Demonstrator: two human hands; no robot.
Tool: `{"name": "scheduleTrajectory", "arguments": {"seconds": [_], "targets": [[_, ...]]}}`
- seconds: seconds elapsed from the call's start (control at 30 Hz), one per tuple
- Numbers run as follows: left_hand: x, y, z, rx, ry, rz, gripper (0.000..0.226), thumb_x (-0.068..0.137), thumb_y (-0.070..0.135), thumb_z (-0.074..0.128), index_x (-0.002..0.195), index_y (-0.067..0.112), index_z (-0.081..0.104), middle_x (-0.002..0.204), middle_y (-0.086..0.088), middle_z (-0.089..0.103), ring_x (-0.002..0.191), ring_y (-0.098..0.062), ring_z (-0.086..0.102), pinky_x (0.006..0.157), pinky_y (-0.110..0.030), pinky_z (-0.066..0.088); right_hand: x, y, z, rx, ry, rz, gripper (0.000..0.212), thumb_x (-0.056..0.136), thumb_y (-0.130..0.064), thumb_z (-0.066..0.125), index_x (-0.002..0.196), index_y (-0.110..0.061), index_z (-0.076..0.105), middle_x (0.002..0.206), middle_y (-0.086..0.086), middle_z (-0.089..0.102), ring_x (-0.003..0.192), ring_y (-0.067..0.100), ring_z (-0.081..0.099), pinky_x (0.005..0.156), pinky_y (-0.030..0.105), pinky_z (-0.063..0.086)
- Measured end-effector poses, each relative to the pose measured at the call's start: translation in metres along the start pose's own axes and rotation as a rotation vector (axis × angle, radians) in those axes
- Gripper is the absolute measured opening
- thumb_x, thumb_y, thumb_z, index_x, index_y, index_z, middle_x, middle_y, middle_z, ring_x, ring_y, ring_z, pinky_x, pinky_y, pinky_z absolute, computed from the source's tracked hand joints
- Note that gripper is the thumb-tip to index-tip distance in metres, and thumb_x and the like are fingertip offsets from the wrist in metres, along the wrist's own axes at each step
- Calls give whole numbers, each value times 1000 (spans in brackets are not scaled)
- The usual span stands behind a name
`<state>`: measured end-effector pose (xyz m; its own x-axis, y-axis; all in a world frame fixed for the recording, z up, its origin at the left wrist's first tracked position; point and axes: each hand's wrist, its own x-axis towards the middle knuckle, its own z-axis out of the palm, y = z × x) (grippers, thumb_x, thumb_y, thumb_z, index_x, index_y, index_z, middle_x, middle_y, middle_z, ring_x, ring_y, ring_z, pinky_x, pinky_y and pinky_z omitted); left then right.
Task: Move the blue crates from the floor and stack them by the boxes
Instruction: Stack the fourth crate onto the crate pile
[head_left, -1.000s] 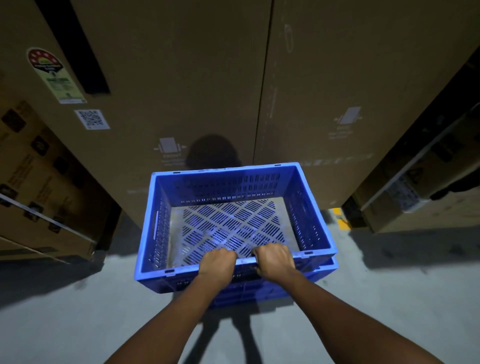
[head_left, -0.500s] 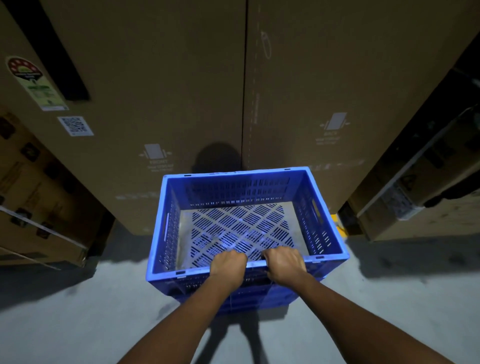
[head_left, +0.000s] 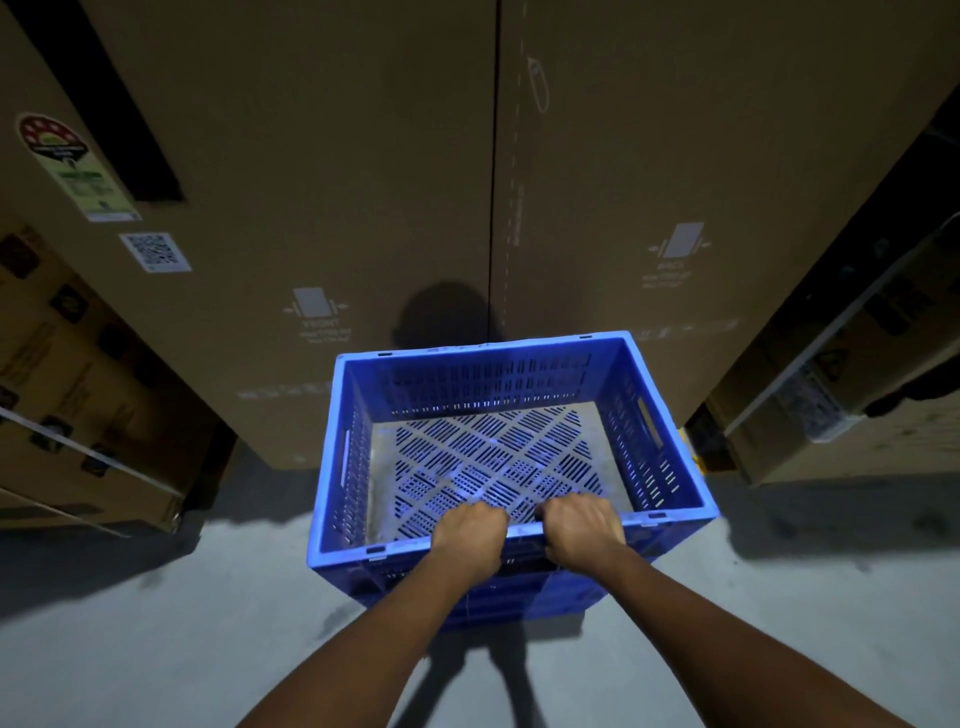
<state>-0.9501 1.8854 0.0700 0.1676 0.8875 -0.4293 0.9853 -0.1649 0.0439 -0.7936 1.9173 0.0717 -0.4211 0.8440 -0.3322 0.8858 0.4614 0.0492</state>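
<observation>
Fingers of the left hand and right hand curl over the near rim of the blue crate, close together at its middle. Crate is just in front of the tall cardboard boxes, above the floor. Risk: with both grips central and one-sided, the far edge may dip or swing, striking the boxes or landing askew.

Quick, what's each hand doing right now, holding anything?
Left hand: closed, gripping the near rim of the blue crate.
Right hand: closed, gripping the same near rim beside it.
</observation>
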Motion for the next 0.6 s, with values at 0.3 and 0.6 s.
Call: {"name": "scheduleTrajectory", "arguments": {"seconds": [0.3, 0.6], "targets": [[13, -10, 1, 4, -71, 132, 23, 77, 17, 65, 100, 15, 63, 89, -9, 65, 79, -29, 61, 68, -37, 49, 1, -5, -2, 1, -56, 40, 23, 80, -29, 63, 100, -19, 65, 100, 3, 71, 95, 28, 66, 79, 36, 52], [14, -10, 7, 0, 13, 120, 23, 79, 31, 66, 96, 16, 63, 87, -7, 66, 79, -28, 62, 67, -37, 49, 0, -6, 0, -9, -9, 61, 24, 81, -32, 64, 100, -17, 64, 101, 4, 70, 96, 27, 65, 79, 35, 51]]}}
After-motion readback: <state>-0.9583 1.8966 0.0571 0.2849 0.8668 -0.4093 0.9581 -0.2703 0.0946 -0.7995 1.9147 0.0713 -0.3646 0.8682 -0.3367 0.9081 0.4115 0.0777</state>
